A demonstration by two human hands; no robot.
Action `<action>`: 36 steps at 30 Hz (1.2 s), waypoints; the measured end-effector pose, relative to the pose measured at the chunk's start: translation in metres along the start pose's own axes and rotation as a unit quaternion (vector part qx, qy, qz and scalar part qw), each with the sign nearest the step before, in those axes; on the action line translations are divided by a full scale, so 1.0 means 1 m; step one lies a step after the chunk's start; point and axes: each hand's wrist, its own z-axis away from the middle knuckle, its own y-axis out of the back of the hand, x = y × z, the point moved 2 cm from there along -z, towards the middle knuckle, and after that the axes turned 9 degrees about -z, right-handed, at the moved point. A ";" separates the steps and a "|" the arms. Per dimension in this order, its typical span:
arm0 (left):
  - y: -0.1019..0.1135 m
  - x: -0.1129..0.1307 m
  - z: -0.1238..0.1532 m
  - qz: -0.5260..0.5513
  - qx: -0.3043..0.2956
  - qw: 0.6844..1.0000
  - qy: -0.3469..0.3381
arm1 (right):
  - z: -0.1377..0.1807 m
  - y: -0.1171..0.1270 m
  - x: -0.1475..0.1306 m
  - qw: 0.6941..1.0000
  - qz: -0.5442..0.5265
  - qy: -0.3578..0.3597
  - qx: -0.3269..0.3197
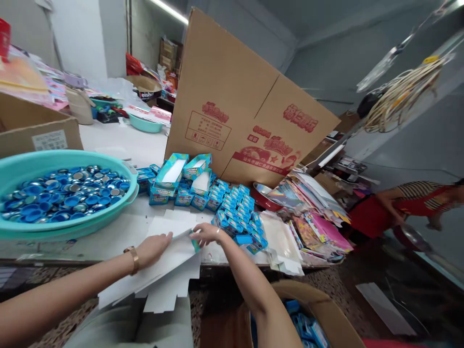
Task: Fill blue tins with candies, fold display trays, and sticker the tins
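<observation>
White die-cut cardboard blanks (163,263) lie partly overlapped across my lap and the table's front edge. My left hand (155,249), with a gold watch or bracelet at its wrist, holds the upper blank along its left side. My right hand (205,235) pinches the far right end of that blank, where a strip of teal print shows. Just beyond, several small blue printed boxes (235,208) stand packed in rows. Two larger open cartons (172,171) with white insides sit at the back of them.
A turquoise basin (132,191) full of blue and silver round caps stands at left. A big cardboard sheet (250,106) leans upright behind the boxes. Papers and packets (319,212) are piled at right. Below, a carton (326,309) holds blue boxes. Another person (406,208) bends at far right.
</observation>
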 end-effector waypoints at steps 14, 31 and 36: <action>0.011 -0.015 0.021 -0.191 0.003 0.982 -0.012 | -0.019 -0.034 -0.018 0.956 0.208 0.183 -0.094; 0.050 -0.046 0.002 -0.104 0.071 0.989 -0.073 | -0.045 -0.044 -0.069 0.982 0.088 0.126 -0.109; 0.061 -0.046 0.030 0.204 0.304 0.921 0.131 | -0.023 -0.027 -0.038 0.997 -0.047 0.046 -0.032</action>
